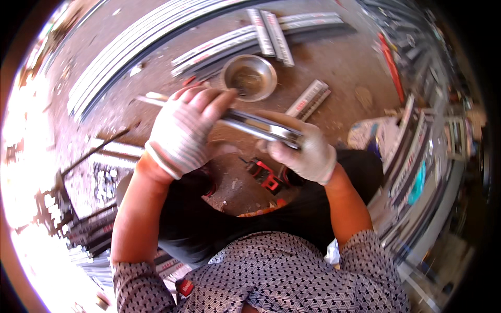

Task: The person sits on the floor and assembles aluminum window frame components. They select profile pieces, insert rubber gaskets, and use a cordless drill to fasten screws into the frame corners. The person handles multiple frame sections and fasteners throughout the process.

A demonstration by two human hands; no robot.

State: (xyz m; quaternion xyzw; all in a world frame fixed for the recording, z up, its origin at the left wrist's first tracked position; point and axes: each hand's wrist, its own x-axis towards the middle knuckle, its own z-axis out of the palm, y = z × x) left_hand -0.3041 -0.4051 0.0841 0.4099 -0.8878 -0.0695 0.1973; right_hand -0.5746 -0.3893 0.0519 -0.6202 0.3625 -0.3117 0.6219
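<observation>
Left hand (183, 128) and right hand (311, 156) gripping one metal strip (249, 123)

We count two hands, each in a striped pale glove, both closed on the same shiny silver-and-dark strip. Our left curls over its left part; our right pinches its right end between thumb and fingers. We have the strip raised slantwise above our lap, its right end lower in the view.

Past it, on the brown floor (339, 60), we see one round metal bowl (264, 74) with small dark bits inside, too blurred to number. Just beyond the bowl, two short pale bars (269, 34) lie side by side across a group of longer bars (216, 49). To the bowl's right lies a short pale section (308, 99); we cannot tell whether it is one piece or two. We find one red-and-black tool (265, 175) between our knees, one long red object (391, 68) at upper right, and one turquoise item (417, 182) among the lengths stacked at our right.
</observation>
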